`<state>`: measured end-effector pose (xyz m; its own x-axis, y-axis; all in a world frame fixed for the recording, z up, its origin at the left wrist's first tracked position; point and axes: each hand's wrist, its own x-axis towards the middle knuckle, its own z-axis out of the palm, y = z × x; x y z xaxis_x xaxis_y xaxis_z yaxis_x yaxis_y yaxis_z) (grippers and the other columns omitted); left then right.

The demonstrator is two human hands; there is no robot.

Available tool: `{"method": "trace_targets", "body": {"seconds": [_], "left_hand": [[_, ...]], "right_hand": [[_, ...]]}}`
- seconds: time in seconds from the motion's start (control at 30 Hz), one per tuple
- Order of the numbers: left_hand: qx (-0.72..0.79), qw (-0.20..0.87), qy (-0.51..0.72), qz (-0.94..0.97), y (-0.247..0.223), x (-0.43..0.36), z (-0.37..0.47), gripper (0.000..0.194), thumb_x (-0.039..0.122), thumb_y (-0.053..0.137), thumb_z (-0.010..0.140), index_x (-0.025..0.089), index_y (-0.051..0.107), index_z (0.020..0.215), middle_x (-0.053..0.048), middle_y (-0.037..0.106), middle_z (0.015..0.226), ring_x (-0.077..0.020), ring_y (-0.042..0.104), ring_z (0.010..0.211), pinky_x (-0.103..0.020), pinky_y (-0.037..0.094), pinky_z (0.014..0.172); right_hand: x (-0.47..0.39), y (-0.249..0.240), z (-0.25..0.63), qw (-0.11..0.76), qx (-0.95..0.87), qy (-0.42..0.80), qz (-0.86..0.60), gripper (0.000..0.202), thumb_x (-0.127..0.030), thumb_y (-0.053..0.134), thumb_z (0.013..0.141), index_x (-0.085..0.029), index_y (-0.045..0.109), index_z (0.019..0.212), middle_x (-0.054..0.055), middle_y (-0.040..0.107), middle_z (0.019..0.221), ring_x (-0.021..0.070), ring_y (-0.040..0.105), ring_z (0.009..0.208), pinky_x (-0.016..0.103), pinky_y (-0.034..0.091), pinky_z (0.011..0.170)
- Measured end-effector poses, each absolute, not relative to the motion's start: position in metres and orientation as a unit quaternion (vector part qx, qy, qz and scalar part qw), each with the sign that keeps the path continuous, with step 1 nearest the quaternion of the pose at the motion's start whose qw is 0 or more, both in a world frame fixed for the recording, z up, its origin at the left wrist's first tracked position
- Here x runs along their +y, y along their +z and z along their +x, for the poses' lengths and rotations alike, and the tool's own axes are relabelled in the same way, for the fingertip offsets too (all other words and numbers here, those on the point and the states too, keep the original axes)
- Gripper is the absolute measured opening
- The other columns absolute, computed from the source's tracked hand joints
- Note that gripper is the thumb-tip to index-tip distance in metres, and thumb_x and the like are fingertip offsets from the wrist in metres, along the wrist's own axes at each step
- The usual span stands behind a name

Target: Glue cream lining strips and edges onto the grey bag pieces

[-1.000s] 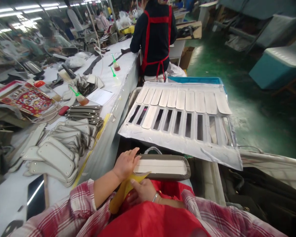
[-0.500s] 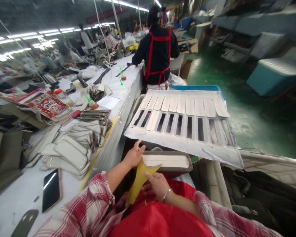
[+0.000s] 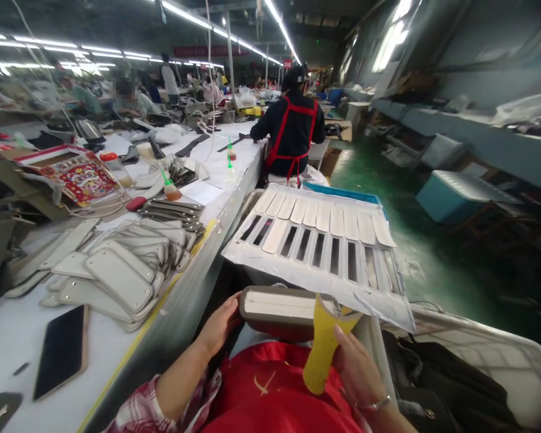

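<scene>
My left fingers at left end of grey case, beyond red apron; can't tell if gripping. Right fingers clamped on yellow piece, before case's right end. Best: steady case, pinch lightly, avoid creasing.

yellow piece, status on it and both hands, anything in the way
Right hand holding yellow piece, overlapping right end of grey-edged block in view. Left hand at block's left end. White slotted board just beyond, nothing clearly blocking.
</scene>
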<state>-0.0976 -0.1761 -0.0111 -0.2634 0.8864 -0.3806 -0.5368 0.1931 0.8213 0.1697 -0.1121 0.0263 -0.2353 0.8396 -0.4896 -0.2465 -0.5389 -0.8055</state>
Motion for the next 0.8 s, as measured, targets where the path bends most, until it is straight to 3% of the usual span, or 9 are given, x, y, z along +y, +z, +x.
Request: {"method": "trace_targets", "body": {"seconds": [0.23, 0.5, 0.7, 0.77, 0.8], "left_hand": [[0.506, 0.591, 0.607, 0.16, -0.009, -0.161, -0.097, 0.04, 0.035, 0.064, 0.075, 0.023, 0.058, 0.113, -0.006, 0.063, 0.113, -0.0221, 0.058, 0.101, -0.034, 0.044, 0.086], [0.601, 0.526, 0.534, 0.279, -0.005, -0.154, -0.103, 0.037, 0.037, 0.058, 0.078, 0.022, 0.058, 0.111, -0.006, 0.061, 0.115, -0.025, 0.054, 0.106, -0.034, 0.042, 0.087], [0.634, 0.494, 0.521, 0.288, -0.007, -0.152, -0.097, 0.034, 0.033, 0.05, 0.08, 0.021, 0.056, 0.111, -0.005, 0.062, 0.111, -0.0222, 0.057, 0.098, -0.031, 0.044, 0.082], [0.642, 0.486, 0.519, 0.287, -0.008, -0.15, -0.096, 0.033, 0.032, 0.048, 0.079, 0.021, 0.056, 0.109, -0.005, 0.063, 0.107, -0.021, 0.058, 0.093, -0.03, 0.044, 0.079], [0.647, 0.482, 0.517, 0.286, -0.008, -0.149, -0.096, 0.033, 0.03, 0.048, 0.078, 0.02, 0.057, 0.108, -0.005, 0.064, 0.105, -0.0205, 0.059, 0.09, -0.029, 0.043, 0.077]], "right_hand": [[-0.078, 0.042, 0.21, 0.384, -0.263, 0.715, -0.522, 0.052, -0.039, 0.071, 0.061, -0.02, 0.053, 0.106, 0.012, 0.066, 0.092, 0.0227, 0.062, 0.061, 0.035, 0.05, 0.051], [-0.063, 0.032, 0.205, 0.37, -0.322, 0.736, -0.466, 0.03, -0.032, 0.07, 0.067, -0.021, 0.055, 0.09, 0.001, 0.06, 0.069, 0.0123, 0.054, 0.055, 0.025, 0.046, 0.052], [-0.051, 0.073, 0.128, 0.33, -0.376, 0.781, -0.375, 0.032, -0.03, 0.068, 0.069, -0.021, 0.051, 0.093, 0.001, 0.062, 0.08, 0.0146, 0.059, 0.065, 0.028, 0.049, 0.059], [-0.048, 0.078, 0.084, 0.311, -0.391, 0.793, -0.348, 0.034, -0.028, 0.067, 0.067, -0.02, 0.049, 0.095, 0.003, 0.064, 0.084, 0.0136, 0.059, 0.059, 0.028, 0.047, 0.056], [-0.047, 0.077, 0.061, 0.314, -0.403, 0.791, -0.335, 0.029, -0.026, 0.065, 0.066, -0.018, 0.049, 0.09, 0.001, 0.063, 0.077, 0.011, 0.055, 0.052, 0.025, 0.044, 0.05]]}}
